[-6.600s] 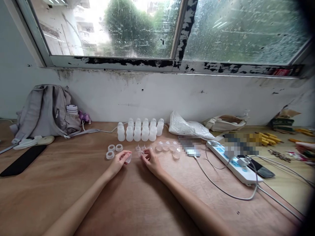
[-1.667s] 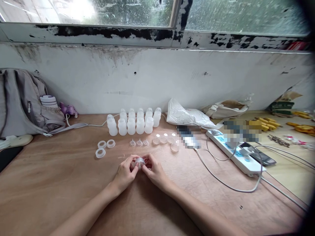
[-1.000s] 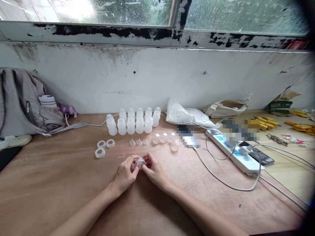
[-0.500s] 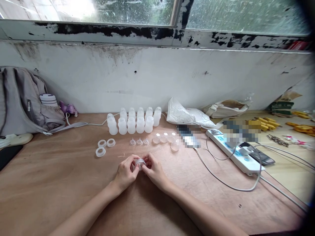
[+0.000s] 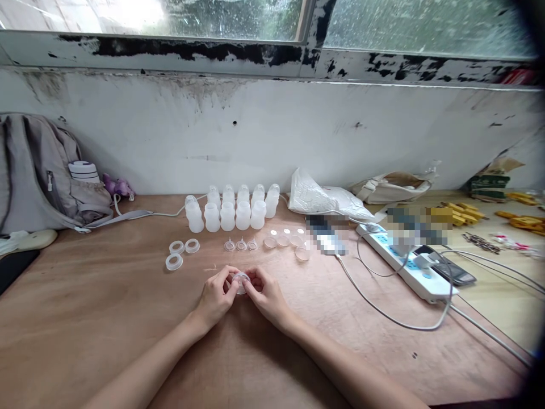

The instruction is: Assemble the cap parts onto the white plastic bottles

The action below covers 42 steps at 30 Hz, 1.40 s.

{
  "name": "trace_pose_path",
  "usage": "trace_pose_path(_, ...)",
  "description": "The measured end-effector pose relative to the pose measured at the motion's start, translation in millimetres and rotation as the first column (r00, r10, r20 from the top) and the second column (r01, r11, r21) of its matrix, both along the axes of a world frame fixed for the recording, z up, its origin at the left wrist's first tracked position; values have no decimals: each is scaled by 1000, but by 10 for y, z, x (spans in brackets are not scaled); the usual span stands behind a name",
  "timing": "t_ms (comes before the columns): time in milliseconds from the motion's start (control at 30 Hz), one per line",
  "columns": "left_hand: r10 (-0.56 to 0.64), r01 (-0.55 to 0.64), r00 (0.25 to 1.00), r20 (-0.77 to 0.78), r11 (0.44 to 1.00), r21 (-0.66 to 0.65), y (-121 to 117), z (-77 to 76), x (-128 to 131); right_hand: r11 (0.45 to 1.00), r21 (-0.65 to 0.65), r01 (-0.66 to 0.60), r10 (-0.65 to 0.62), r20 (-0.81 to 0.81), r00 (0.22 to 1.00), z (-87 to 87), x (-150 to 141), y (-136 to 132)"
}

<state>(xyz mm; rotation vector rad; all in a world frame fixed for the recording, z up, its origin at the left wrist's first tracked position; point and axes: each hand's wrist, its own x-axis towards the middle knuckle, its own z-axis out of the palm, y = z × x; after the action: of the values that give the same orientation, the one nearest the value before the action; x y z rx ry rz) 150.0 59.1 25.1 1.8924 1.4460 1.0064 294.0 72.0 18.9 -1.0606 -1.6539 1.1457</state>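
Note:
In the head view, my left hand and my right hand meet over the table. Between their fingertips they grip a small translucent bottle collar ring from both sides, thumbs on the near side. Fingers cover part of it, and I cannot make out whether a teat sits inside. Beyond the hands lie three clear bottle teats in a row. To their right are several clear round discs; to the left, three white collar rings. Frosted baby bottles stand upright in two rows behind.
A white power strip with grey cables lies on the right, near a phone. White plastic packages rest against the wall. At left is a grey backpack. Yellow items lie far right.
The collar ring has tilted slightly between my fingers, and my thumbs have shifted over its near side. Everything else on the table lies as before.

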Motion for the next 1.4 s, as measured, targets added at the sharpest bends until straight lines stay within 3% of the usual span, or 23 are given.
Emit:
trace_pose_path(233, -10, 10, 1000, -28, 1000, -4, -28, 6, 22, 996, 67, 65, -70, 77, 995, 31, -8, -16)
trace_pose_path(467, 0, -1, 999, -36, 1000, -26, -27, -7, 19, 996, 84, 18, -25, 79, 997, 8, -4, -8)
trace_pose_path(600, -12, 10, 998, -56, 1000, -19, -38, -13, 20, 990, 135, 46, -62, 122, 991, 5, -2, -22)
trace_pose_path(767, -32, 33, 999, 23, 998, -57, -38, -4, 28, 988, 139, 69, -85, 115, 990, 6, -11, -35)
trace_pose_path(967, 36, -30, 994, 107, 998, -61, 2, -6, 3, 997, 61, -39, 39, -5, 999, 26, 11, -39)
trace_pose_path(1400, 68, -67, 997, 39, 997, -33, 31, 33, -23, 989, -1, -147, 146, -114, 983, -19, 14, -33)
